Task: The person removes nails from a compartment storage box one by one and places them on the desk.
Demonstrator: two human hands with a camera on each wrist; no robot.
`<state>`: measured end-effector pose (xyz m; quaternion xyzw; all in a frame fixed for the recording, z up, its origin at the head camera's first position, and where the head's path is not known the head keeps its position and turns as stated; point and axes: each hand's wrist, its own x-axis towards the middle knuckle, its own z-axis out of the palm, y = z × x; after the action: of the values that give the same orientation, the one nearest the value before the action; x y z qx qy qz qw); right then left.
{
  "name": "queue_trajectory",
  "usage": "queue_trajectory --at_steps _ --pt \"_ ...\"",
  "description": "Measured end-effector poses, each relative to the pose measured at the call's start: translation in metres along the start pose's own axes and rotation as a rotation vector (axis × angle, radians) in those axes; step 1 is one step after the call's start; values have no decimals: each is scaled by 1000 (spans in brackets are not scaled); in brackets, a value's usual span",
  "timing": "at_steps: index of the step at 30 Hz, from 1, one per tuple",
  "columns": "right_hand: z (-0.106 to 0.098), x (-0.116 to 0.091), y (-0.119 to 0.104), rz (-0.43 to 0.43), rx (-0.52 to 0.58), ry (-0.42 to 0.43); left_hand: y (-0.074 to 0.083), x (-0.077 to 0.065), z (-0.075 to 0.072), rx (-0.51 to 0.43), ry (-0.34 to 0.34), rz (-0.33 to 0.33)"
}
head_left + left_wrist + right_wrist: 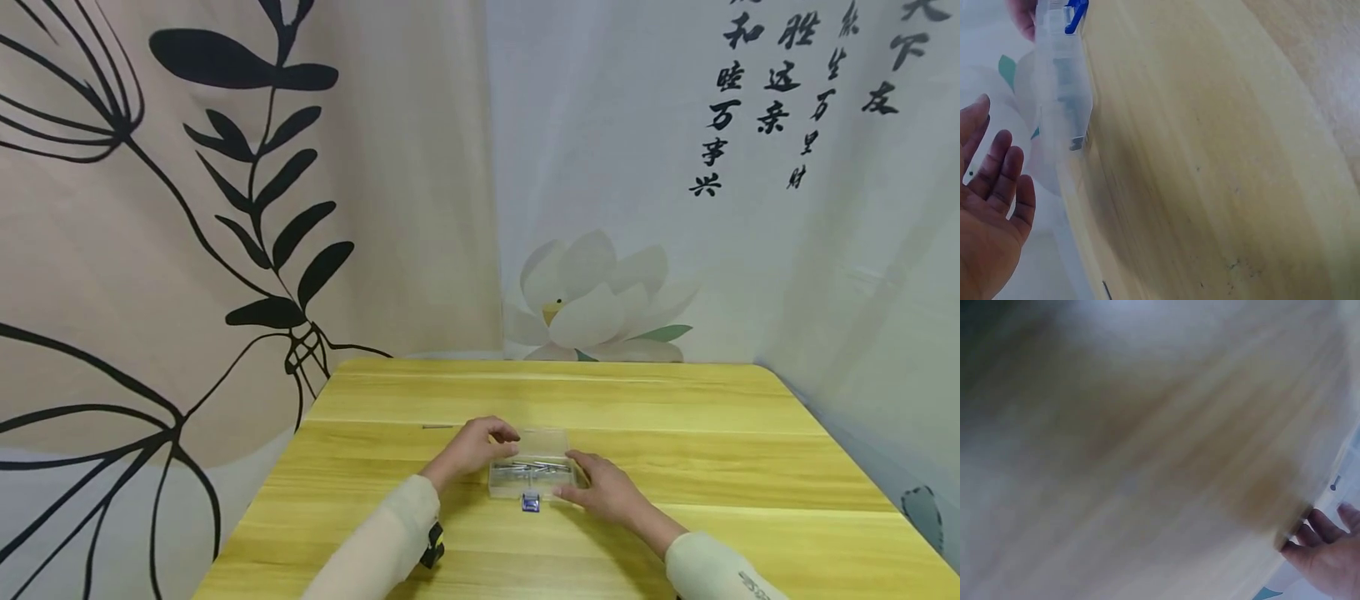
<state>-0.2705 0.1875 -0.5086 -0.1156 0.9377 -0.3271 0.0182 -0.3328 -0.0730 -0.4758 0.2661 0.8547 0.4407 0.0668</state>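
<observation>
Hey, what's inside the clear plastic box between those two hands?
Slim, silvery metal pieces lie inside the clear plastic box; they're too small to identify for certain. Whatever lies beneath the top pieces is covered and can't be seen.

- Box (505,490) first: clear plastic, smooth and glossy, with the open lid (543,442) behind it just as see-through!
- Inside the box, pins (532,467): slim, shiny metal, catching the light.
- At the box's front, the clasp (531,502): glossy plastic.
- Under the box, the table (375,467): smooth wood grain, soft sheen.
- Behind the box, the backdrop (420,167): matt printed cloth, gently rippled.
- Nearer than the box, left sleeve (382,542) and right sleeve (708,567): matt cloth.
</observation>
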Motion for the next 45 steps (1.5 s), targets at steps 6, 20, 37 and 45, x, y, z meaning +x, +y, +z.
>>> queue_trajectory --at_steps 6,20,37,45 --pt "-2 0 -1 0 -11 3 -1 5 5 -1 -23 -7" --pt "-1 -1 -1 4 -10 -1 -9 6 14 20 -32 -24" --pt "-1 -1 -1 3 -2 4 -18 8 18 27 -44 -42" --pt "0 -1 -1 0 -2 5 -18 9 17 51 -59 -28"
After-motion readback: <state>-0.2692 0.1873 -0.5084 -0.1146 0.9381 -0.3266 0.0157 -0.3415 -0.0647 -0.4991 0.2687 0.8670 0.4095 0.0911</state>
